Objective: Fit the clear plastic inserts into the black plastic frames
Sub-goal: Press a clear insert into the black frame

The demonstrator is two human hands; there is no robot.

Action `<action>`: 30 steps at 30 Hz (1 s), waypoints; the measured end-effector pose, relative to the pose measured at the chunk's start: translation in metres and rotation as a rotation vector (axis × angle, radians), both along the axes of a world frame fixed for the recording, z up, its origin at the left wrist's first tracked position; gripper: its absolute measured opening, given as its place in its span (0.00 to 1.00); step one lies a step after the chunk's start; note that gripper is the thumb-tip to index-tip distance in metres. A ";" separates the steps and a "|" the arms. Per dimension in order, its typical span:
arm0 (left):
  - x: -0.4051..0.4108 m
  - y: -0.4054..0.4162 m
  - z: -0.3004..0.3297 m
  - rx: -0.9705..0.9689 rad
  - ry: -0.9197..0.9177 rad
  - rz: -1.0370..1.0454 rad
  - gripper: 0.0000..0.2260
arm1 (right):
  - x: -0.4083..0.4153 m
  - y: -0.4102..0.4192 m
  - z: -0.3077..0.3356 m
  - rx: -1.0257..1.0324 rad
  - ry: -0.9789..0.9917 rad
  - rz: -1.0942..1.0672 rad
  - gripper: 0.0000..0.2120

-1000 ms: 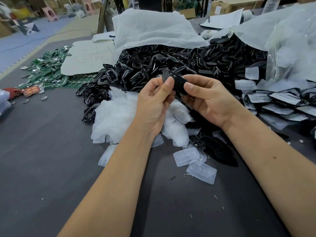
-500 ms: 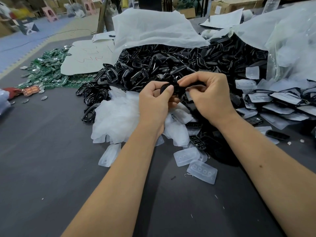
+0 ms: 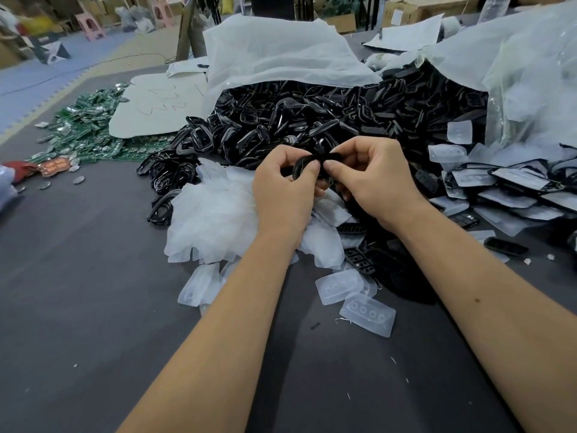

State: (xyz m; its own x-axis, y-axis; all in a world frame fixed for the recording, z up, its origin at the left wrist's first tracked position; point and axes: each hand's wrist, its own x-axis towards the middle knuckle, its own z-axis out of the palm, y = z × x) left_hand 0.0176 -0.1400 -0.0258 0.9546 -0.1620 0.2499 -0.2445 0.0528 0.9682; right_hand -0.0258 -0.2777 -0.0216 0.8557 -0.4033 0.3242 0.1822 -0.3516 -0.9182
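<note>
left hand [image 3: 282, 189] + right hand [image 3: 374, 179] pinch black frame [image 3: 307, 162] | above clear inserts pile [image 3: 215, 220] | dark table [image 3: 78, 292]

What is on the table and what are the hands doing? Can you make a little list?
left hand: pinches black frame
right hand: pinches the same frame
black frames pile: behind hands, spilling from a bag
clear inserts: loose, near the forearms
green boards: far left
table: dark grey
</note>
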 end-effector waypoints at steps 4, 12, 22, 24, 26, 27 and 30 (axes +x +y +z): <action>-0.001 0.001 0.000 0.012 -0.012 0.012 0.08 | 0.001 0.000 0.000 -0.030 0.013 -0.021 0.04; -0.002 0.001 0.001 -0.095 -0.006 -0.060 0.06 | -0.005 -0.002 0.011 0.249 0.044 0.073 0.06; -0.004 0.004 0.010 -0.331 0.083 -0.427 0.17 | -0.009 -0.015 0.035 0.768 0.130 0.340 0.09; -0.004 0.003 0.010 -0.346 0.092 -0.410 0.15 | -0.010 -0.015 0.037 0.758 0.150 0.349 0.11; -0.003 0.004 0.010 -0.351 0.103 -0.404 0.17 | -0.009 -0.015 0.038 0.749 0.171 0.372 0.11; -0.003 0.004 0.009 -0.350 0.106 -0.404 0.17 | -0.009 -0.014 0.038 0.745 0.184 0.379 0.10; -0.001 0.006 0.008 -0.359 0.102 -0.414 0.17 | -0.007 -0.014 0.040 0.689 0.237 0.362 0.05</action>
